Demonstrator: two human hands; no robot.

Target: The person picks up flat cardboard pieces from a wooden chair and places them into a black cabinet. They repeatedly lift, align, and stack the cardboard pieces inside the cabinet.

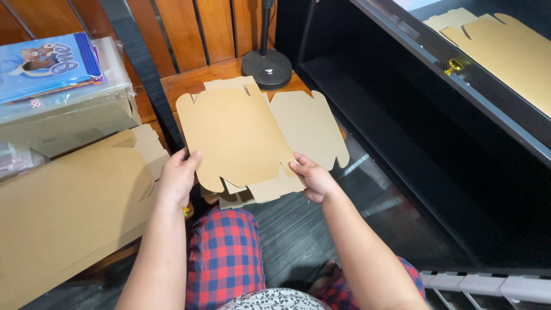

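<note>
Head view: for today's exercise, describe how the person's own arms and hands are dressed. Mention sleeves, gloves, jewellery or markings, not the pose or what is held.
Both arms are bare up to the frame edge, with no sleeves in view. The left hand and right hand wear no gloves. No rings, watch, bracelets or markings show.

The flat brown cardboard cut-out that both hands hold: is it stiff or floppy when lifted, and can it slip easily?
The cardboard cut-out probably stays fairly stiff: it spans flat between the left hand and right hand without sagging. Its thinness suggests it is light. Several sheets seem stacked, so the smooth lower ones might slide apart.
</note>
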